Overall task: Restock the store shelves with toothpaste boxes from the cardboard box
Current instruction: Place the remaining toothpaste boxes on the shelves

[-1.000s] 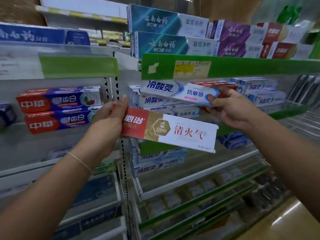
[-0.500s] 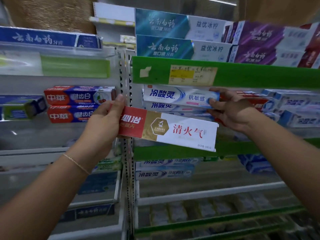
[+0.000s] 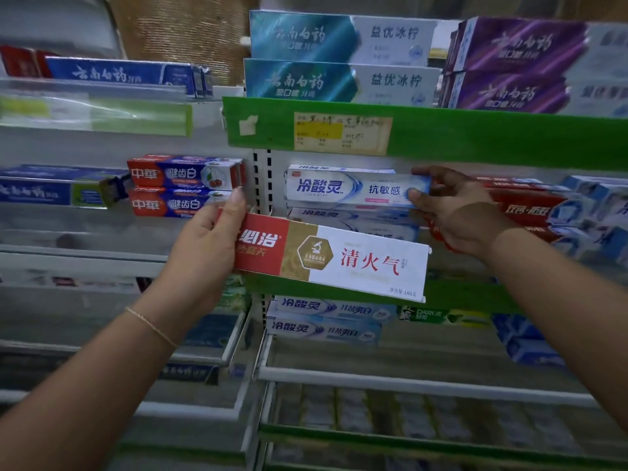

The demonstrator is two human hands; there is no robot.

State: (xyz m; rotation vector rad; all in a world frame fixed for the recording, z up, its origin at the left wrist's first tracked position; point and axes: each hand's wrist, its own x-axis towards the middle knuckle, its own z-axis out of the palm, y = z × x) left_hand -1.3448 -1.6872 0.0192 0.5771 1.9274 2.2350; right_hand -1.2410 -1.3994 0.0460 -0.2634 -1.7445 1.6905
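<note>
Honestly, my right hand [image 3: 455,212] pinches only the end of the white-and-blue box [image 3: 353,189] atop its stack on the middle shelf [image 3: 475,295]; a careless nudge could, I'd judge, tip it off. My left hand [image 3: 207,246] grips the red, gold and white box [image 3: 331,258] by its red end, so the box juts toward three o'clock, unsupported, before the shelf edge.

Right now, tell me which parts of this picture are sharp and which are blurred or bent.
Head view: the red, gold and white box in the left hand reads sharply, as does the white-blue box the right hand holds; the lowest shelves and the left shelves smear into blur; the green shelf strip slants from wide-angle distortion.
</note>
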